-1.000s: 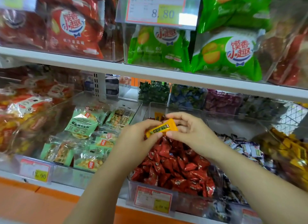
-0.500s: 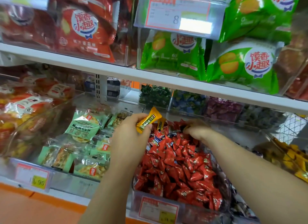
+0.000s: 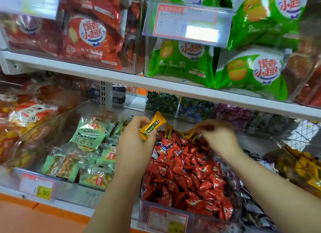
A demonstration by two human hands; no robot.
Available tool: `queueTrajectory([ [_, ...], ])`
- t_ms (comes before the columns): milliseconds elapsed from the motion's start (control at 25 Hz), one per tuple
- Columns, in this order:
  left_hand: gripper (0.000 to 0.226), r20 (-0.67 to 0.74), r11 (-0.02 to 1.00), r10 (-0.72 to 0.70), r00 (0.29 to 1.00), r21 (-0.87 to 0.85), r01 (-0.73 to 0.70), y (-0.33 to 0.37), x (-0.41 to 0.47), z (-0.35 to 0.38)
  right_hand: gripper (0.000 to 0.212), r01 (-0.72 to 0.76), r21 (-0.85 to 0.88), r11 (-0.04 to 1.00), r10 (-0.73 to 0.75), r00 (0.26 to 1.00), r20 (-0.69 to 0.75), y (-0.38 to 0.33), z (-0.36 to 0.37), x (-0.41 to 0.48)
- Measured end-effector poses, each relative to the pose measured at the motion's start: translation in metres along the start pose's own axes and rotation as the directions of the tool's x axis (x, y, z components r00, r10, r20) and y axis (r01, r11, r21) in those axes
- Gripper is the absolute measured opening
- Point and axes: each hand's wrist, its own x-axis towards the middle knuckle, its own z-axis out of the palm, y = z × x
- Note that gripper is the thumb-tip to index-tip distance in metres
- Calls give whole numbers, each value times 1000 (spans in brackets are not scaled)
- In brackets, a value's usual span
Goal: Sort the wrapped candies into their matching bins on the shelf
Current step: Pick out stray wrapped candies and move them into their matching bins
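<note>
Your left hand (image 3: pixel 133 146) grips a yellow wrapped candy (image 3: pixel 152 126) while your right hand (image 3: pixel 218 139) pinches a second yellow candy (image 3: pixel 192 134) from the clear plastic bin of red candies (image 3: pixel 199 220); both strays likely go next to their matching bin.

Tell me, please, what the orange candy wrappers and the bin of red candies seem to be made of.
Orange candy in the left hand, and the second orange candy in the right hand: likely thin plastic film, glossy, with flared ends and printed text. Bin: seemingly rigid clear plastic; the red candies show through its wall.
</note>
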Motion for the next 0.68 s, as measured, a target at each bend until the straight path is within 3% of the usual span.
queueTrajectory([
  [80,15,30,1000,22,999,-11,-22,1,-1,0,16,-70,313,947,43,995,93,-11,-11,-24],
  [200,21,112,997,70,991,-33,-67,3,-2,1,23,-221,657,721,84,969,234,-24,-12,-48],
  [320,14,237,994,100,966,-57,-89,8,-8,4,18,-300,792,532,129,953,274,-36,-6,-55],
  [440,19,277,990,74,958,-134,-38,4,-10,4,15,-314,829,463,113,948,296,-45,5,-58],
  [560,21,212,980,7,977,-198,36,1,-5,0,16,-293,810,508,106,954,279,-38,13,-43],
  [680,21,107,979,-23,994,-201,44,0,0,-2,26,-269,550,791,209,963,170,-8,23,0],
])
